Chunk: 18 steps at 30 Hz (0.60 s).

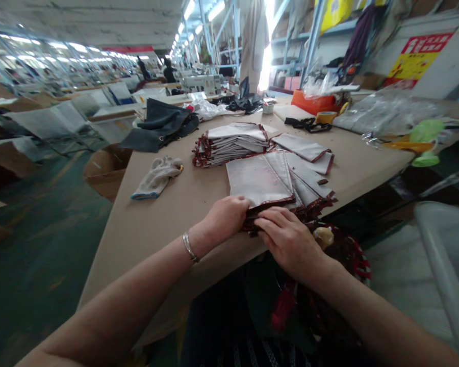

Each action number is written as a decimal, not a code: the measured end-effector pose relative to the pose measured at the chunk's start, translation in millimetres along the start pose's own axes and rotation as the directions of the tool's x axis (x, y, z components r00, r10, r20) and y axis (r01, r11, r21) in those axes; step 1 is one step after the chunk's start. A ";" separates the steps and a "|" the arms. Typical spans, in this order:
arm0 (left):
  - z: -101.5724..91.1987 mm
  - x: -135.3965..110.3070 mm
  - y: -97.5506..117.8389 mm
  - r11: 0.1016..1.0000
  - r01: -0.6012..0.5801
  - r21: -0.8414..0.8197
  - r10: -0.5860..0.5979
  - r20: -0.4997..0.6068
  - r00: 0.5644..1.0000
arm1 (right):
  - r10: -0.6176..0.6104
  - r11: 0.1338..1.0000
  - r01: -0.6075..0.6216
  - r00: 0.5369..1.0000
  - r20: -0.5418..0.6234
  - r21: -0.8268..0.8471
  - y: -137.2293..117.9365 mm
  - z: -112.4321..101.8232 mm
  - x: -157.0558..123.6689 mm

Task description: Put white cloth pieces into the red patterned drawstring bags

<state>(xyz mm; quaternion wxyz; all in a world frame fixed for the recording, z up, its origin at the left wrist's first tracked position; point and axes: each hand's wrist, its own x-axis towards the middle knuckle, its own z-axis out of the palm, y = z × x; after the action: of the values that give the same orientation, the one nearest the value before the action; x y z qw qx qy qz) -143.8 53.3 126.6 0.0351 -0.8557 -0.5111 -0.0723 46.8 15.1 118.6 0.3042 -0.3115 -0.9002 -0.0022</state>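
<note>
Head view: left hand (227, 216) pinches grey panel (258, 178), probably to steady it; right hand (290, 242) curls at brown trim (278, 203) just beside, grip unclear.

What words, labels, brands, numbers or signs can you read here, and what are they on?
None can be read.
Red-and-yellow poster, upper right: printed characters, too blurred to read.
Yellow bag, top right: any print too blurred to read.
Red banner, far back: too small to tell.
Top fabric panel: no lettering shows.
</note>
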 end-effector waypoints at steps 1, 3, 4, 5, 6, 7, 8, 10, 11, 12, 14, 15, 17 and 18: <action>-3.3 -1.4 2.7 0.999 0.041 0.002 -0.041 -0.059 0.997 | 0.029 0.998 -0.027 0.999 0.027 -0.051 0.2 2.2 12.2; -10.5 -5.5 7.3 0.992 0.122 -0.022 -0.124 -0.179 0.976 | 0.078 0.987 -0.065 0.993 0.083 -0.149 0.9 4.6 33.2; -13.7 -8.3 9.1 0.988 0.150 -0.041 -0.155 -0.228 0.961 | 0.096 0.980 -0.076 0.990 0.106 -0.185 1.2 5.2 41.1; -16.3 -11.7 10.9 0.985 0.163 -0.062 -0.173 -0.263 0.949 | 0.112 0.973 -0.084 0.987 0.118 -0.215 1.6 5.6 47.1; -18.4 -15.8 12.8 0.983 0.162 -0.085 -0.179 -0.287 0.941 | 0.127 0.966 -0.095 0.984 0.125 -0.239 2.0 5.9 51.0; -20.1 -20.5 15.2 0.983 0.147 -0.105 -0.173 -0.304 0.937 | 0.142 0.961 -0.104 0.981 0.132 -0.255 2.4 6.0 53.1; -21.6 -25.9 18.3 0.984 0.124 -0.124 -0.158 -0.321 0.934 | 0.155 0.957 -0.114 0.979 0.134 -0.268 3.1 5.7 53.5; -24.3 -38.8 26.2 0.985 0.083 -0.151 -0.134 -0.369 0.920 | 0.177 0.948 -0.132 0.975 0.137 -0.288 5.6 3.4 50.2; -25.5 -46.4 30.5 0.985 0.069 -0.160 -0.129 -0.401 0.907 | 0.191 0.944 -0.144 0.972 0.137 -0.295 7.5 0.9 46.8; -26.3 -54.5 34.7 0.984 0.063 -0.167 -0.131 -0.437 0.890 | 0.210 0.940 -0.163 0.969 0.131 -0.300 9.5 -2.7 42.5; -24.8 -71.7 40.9 0.978 0.087 -0.188 -0.173 -0.507 0.845 | 0.252 0.934 -0.213 0.962 0.106 -0.285 12.5 -13.0 31.1; -22.0 -80.2 42.8 0.971 0.119 -0.209 -0.215 -0.532 0.819 | 0.276 0.935 -0.245 0.957 0.091 -0.258 12.6 -19.0 23.9; -11.7 -95.3 45.0 0.934 0.193 -0.300 -0.330 -0.521 0.787 | 0.322 0.935 -0.307 0.945 0.064 -0.176 8.6 -29.9 5.9; -5.0 -101.3 46.2 0.895 0.229 -0.382 -0.402 -0.472 0.784 | 0.336 0.936 -0.326 0.940 0.060 -0.132 4.4 -33.1 -5.2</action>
<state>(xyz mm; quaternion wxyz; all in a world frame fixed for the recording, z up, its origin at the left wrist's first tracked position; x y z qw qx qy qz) -150.8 -57.4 116.0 0.0325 -0.6960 -0.6002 -0.3927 70.6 9.3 141.9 0.2441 -0.4761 -0.8448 0.0077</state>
